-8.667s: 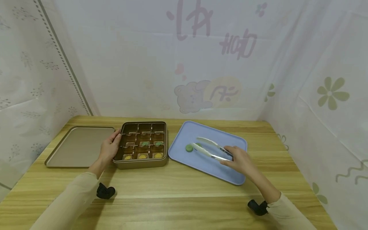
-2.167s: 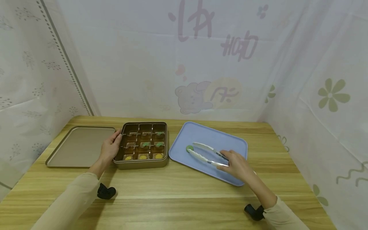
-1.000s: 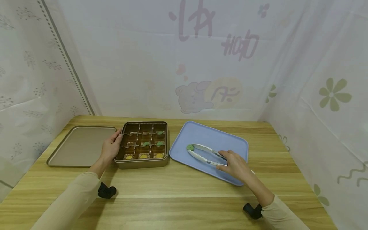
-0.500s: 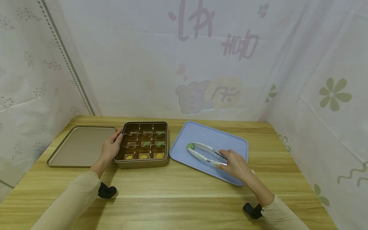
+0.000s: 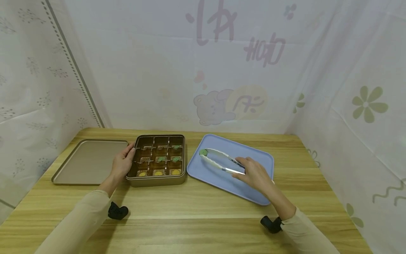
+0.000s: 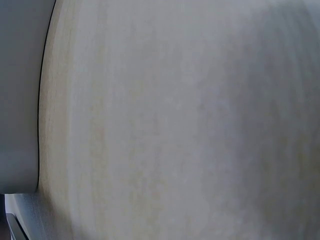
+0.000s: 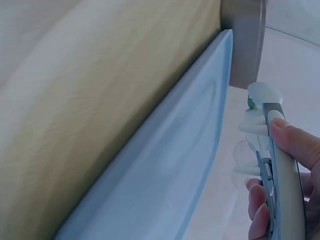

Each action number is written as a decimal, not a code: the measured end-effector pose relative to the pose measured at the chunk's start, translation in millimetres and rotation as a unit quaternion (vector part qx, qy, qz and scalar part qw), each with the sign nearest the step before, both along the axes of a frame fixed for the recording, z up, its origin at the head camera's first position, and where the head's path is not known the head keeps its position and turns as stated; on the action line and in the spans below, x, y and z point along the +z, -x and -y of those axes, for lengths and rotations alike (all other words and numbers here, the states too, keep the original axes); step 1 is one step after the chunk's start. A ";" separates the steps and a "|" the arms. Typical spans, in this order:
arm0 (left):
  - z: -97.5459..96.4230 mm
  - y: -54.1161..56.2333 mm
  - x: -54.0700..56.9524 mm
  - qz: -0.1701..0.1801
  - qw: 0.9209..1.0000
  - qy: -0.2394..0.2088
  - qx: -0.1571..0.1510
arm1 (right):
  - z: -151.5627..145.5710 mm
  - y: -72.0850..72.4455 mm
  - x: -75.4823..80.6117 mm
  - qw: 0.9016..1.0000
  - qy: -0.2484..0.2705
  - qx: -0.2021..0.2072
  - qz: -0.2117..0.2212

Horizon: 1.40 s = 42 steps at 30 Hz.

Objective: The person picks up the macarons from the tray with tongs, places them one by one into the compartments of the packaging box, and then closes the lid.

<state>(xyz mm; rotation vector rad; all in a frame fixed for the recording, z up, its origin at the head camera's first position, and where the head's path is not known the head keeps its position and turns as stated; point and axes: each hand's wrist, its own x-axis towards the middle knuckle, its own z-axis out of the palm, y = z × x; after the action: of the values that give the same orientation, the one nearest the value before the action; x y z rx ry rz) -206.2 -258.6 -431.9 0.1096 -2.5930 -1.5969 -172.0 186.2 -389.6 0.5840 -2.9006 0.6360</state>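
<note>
My right hand grips metal tongs with white tips. Between the tips sits a small round green piece; the right wrist view shows the tips raised above the blue tray. My left hand holds the left side of a square bronze tin with a brown divided insert. Yellow pieces lie along its near row. Green pieces lie in the middle and right compartments of the middle row, and one in the back right compartment. In the left wrist view the left hand is out of sight.
The tin's flat lid lies at the left on the wooden table. Patterned cloth hangs behind and at both sides. A black wrist mount juts out at the left wrist, another at the right.
A green piece has gone into the tin's back right compartment since the oldest frame. The tongs have since closed on the last green piece on the tray and moved up and left. The left hand stays.
</note>
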 end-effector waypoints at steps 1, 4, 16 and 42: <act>0.0 -0.1 0.1 0.000 1.000 0.000 0.000 | 2.7 1.2 1.5 1.000 0.000 0.001 -0.002; -0.4 -0.5 0.8 0.001 1.000 0.001 -0.001 | 10.7 5.3 6.3 1.000 -0.001 0.005 -0.005; -1.2 -1.3 2.2 0.003 1.000 0.000 0.001 | 45.3 20.6 18.3 1.000 0.009 0.020 -0.011; 0.3 -1.1 -1.1 -0.013 1.000 0.005 -0.003 | 128.2 54.7 25.6 0.998 -0.036 0.048 0.008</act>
<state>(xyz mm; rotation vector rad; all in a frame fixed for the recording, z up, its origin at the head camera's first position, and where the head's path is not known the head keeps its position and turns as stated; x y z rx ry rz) -205.0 -259.0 -433.0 0.0818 -2.5836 -1.5776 -226.7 58.0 -364.0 0.7357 -2.9362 0.5508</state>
